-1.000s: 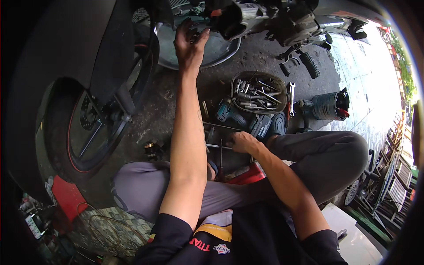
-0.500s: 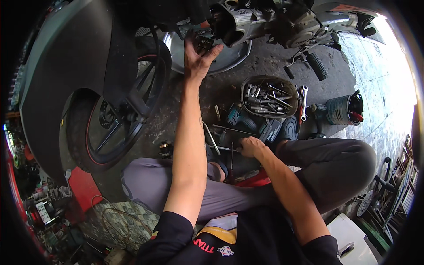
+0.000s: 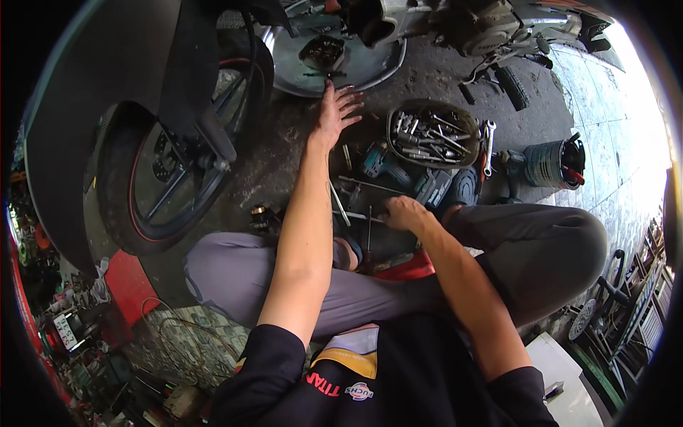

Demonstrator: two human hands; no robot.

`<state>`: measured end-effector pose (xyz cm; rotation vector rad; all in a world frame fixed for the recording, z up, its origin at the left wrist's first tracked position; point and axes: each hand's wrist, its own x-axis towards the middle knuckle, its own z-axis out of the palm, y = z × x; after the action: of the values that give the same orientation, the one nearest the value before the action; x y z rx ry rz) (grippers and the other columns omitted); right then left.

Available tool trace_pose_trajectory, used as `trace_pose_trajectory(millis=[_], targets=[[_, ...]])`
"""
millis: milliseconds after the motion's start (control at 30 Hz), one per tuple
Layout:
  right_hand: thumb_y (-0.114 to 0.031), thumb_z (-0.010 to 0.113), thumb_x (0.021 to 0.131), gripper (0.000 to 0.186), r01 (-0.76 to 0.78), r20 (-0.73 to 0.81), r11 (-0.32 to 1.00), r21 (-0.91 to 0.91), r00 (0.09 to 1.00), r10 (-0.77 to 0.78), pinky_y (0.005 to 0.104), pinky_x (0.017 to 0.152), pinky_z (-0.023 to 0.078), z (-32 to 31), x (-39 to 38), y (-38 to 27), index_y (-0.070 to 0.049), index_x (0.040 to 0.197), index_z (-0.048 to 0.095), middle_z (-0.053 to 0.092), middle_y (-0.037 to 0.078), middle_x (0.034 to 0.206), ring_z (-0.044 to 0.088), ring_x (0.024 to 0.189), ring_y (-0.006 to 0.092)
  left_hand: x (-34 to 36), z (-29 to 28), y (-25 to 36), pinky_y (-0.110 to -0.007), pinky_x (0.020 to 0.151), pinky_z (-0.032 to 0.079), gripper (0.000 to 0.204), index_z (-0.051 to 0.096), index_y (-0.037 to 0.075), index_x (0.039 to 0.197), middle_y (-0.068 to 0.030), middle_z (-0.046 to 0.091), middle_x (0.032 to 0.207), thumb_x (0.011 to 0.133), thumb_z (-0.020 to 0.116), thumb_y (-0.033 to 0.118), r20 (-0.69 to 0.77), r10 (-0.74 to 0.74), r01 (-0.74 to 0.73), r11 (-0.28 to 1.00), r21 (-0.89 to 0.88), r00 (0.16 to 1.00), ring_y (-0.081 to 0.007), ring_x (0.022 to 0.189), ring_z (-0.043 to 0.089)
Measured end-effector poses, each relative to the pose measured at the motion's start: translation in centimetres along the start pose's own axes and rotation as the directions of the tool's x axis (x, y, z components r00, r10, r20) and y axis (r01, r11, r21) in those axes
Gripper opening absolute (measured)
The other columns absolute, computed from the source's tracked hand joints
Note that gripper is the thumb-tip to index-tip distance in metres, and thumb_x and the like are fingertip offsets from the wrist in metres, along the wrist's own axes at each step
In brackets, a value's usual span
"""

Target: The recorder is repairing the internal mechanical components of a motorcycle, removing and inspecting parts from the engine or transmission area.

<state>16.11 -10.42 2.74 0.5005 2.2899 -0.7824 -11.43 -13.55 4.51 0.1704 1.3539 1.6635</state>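
My left hand (image 3: 336, 117) reaches out with fingers spread and nothing in it, just on my side of a grey metal basin (image 3: 377, 84). A dark, greasy-looking part (image 3: 322, 53) lies in the basin, and a thin dark piece (image 3: 324, 74) lies near its near edge. Beside my right knee, my right hand (image 3: 407, 213) is closed at the end of a thin metal rod (image 3: 356, 215). A thin dark rod (image 3: 369, 231) crosses it. What the right fingers wrap round is partly hidden.
A motorcycle engine (image 3: 477, 32) hangs over the far side; a wheel (image 3: 153, 192) stands at left. Right of centre are a tub of sockets (image 3: 432, 135), a teal power drill (image 3: 377, 160), combination wrenches (image 3: 488, 149) and a tool bucket (image 3: 548, 164).
My left hand has drawn back toward me from the dark part in the basin, and its fingers have spread. My right hand stays by the rod. The view has shifted slightly.
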Motion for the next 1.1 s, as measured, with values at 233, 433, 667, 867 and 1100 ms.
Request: trace_pose_trajectory(millis=[233, 433, 667, 867, 1100], targets=[[-0.034, 0.068, 0.093, 0.036, 0.079, -0.173, 0.987, 0.142, 0.983, -0.054, 0.0480, 0.090, 0.055, -2.6, 1.9, 2.3, -0.003, 0.111, 0.074, 0.073, 0.025, 0.104, 0.069, 0.103, 0.0422, -2.7, -4.6, 0.6, -0.045, 0.096, 0.054, 0.085, 0.054, 0.008, 0.142, -0.0107, 0.066, 0.134, 0.098, 0.035, 0.079, -0.135, -0.004, 0.020, 0.993, 0.119, 0.991, -0.0264, 0.118, 0.066], [-0.040, 0.065, 0.093, 0.043, 0.088, -0.198, 0.994, 0.061, 0.977, -0.075, 0.0486, 0.097, 0.054, -3.3, 5.0, 0.4, -0.002, 0.110, 0.074, 0.072, 0.024, 0.114, 0.068, 0.109, 0.0419, -6.8, -6.5, 3.8, -0.045, 0.098, 0.050, 0.080, 0.061, 0.009, 0.135, -0.0077, 0.068, 0.130, 0.097, 0.044, 0.077, -0.184, 0.046, 0.015, 0.948, 0.319, 0.982, -0.0234, 0.118, 0.063], [-0.039, 0.060, 0.091, 0.042, 0.155, 0.036, 0.988, -0.023, 0.987, -0.154, 0.0496, 0.097, 0.054, -1.9, 5.4, -2.9, -0.007, 0.114, 0.074, 0.072, 0.024, 0.114, 0.069, 0.111, 0.0401, -9.2, -10.7, 0.1, -0.034, 0.073, 0.048, 0.051, 0.070, 0.003, 0.092, -0.0041, 0.068, 0.082, 0.099, 0.063, 0.053, -0.217, 0.130, 0.081, 0.655, 0.751, 0.967, -0.0167, 0.077, 0.058], [-0.039, 0.066, 0.084, 0.037, 0.279, -0.035, 0.959, -0.038, 0.959, -0.281, 0.0462, 0.083, 0.060, -6.0, 1.2, -4.4, -0.011, 0.105, 0.080, 0.077, 0.015, 0.110, 0.074, 0.104, 0.0307, -7.7, -14.1, -8.7, -0.038, 0.084, 0.051, 0.048, 0.068, -0.004, 0.104, -0.0172, 0.073, 0.098, 0.099, 0.066, 0.043, -0.307, 0.117, 0.183, 0.588, 0.788, 0.944, -0.0236, 0.092, 0.067], [-0.036, 0.074, 0.080, 0.033, 0.316, -0.341, 0.912, -0.262, 0.854, -0.394, 0.0410, 0.077, 0.061, -16.2, 0.5, -5.2, -0.009, 0.097, 0.080, 0.077, 0.017, 0.100, 0.076, 0.096, 0.0283, -3.6, -12.5, -8.9, -0.036, 0.093, 0.053, 0.038, 0.067, -0.006, 0.119, -0.0170, 0.075, 0.111, 0.099, 0.067, 0.026, -0.020, 0.010, 0.014, 0.432, 0.902, 1.000, -0.0257, 0.103, 0.071]])
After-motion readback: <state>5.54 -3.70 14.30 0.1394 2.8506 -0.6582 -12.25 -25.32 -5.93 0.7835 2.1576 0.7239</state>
